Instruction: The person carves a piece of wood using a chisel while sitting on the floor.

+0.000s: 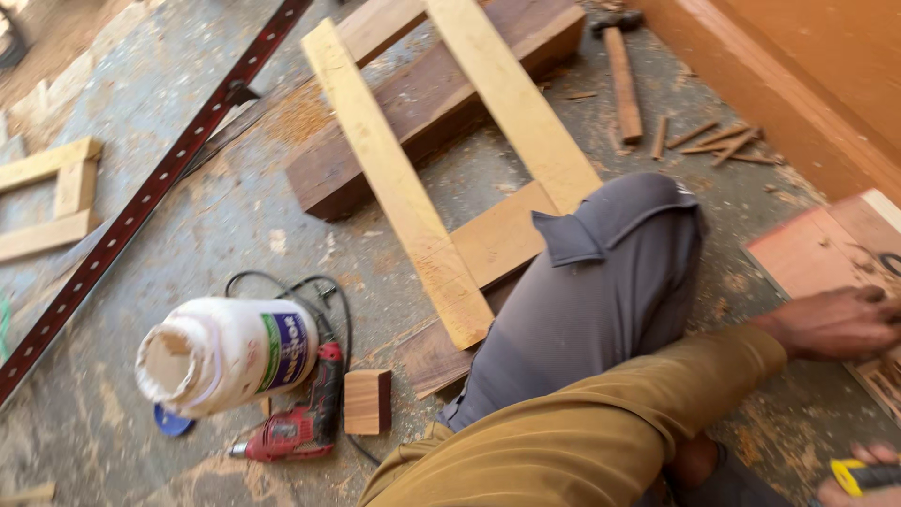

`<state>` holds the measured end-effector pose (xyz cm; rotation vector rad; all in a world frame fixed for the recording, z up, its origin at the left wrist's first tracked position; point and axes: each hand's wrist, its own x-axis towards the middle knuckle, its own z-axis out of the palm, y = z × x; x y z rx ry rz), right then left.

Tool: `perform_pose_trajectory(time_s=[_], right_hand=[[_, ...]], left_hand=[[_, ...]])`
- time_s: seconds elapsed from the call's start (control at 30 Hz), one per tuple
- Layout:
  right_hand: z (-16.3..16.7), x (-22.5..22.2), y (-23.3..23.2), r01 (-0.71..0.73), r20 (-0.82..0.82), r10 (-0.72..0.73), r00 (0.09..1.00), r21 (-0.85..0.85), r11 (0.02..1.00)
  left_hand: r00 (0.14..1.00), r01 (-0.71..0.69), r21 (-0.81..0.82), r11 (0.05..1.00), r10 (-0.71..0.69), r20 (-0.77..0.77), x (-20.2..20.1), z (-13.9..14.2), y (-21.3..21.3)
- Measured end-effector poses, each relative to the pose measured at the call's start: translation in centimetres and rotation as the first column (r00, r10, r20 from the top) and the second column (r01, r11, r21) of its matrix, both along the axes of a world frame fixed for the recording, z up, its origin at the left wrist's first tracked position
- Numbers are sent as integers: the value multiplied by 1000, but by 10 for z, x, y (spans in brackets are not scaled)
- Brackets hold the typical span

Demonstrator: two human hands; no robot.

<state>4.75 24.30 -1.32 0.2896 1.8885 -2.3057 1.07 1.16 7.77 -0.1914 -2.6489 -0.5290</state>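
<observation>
Though cropped, right hand (pixel 838 494) around tool (pixel 859 476)

Left arm in mustard sleeve stretched across body, left hand (pixel 835 324) palm down, right hand (pixel 859 483) fingers curled closed.

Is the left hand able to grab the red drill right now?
Probably not without shifting. The left hand is stretched out to the far right, while the red drill lies on the floor at the other side, beyond the bent knee.
</observation>
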Motion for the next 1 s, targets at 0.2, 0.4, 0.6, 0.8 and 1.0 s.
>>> perform_pose_trajectory(time_s=[0.2,0.4,0.6,0.8,1.0], right_hand=[[41,19,-5,21,17,-22,1000,77,997],[77,25,-26,37,-18,-36,999,104,994],[85,23,-36,107,62,-102,993,-94,990],[82,28,-36,48,-84,-40,996,97,994],[93,37,-43,14,-61,-7,998,111,994]], left_hand=[[990,138,-102,985,-134,41,4,-3,7],[971,237,-136,962,-232,50,3,-5,4],[982,164,-160,973,-144,125,12,4,0],[991,-22,77,997,12,135,18,5,1],[981,-157,215,964,127,149,17,-3,-1]])
